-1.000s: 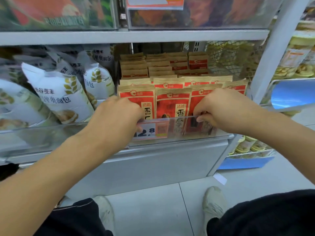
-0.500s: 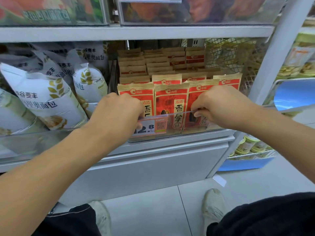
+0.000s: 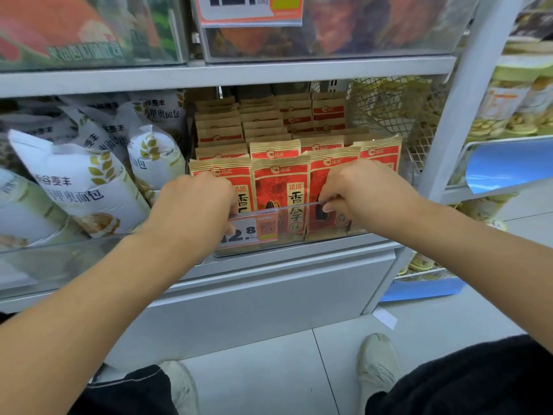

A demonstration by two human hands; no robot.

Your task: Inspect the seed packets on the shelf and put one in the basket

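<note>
Red and tan seed packets stand in rows on the middle shelf behind a clear plastic guard (image 3: 287,223). My left hand (image 3: 194,205) has its fingers curled round the left front packet (image 3: 223,172) at the guard's left end. The middle front packet (image 3: 281,193) stands free between my hands. My right hand (image 3: 362,193) pinches the right front packet (image 3: 332,166) just at the guard's top rim. More packets (image 3: 275,148) fill the rows behind. No basket is in view.
White bread bags (image 3: 77,181) crowd the shelf to the left. A wire mesh divider (image 3: 389,115) bounds the packets on the right, and a white upright post (image 3: 454,115) stands beyond it. An orange price tag (image 3: 254,229) sits on the guard. My shoes (image 3: 378,363) rest on the tiled floor.
Both hands stay at the front row, the right one shifting slightly along the guard's rim. The front packets stand a little more upright, and the view has moved slightly.
</note>
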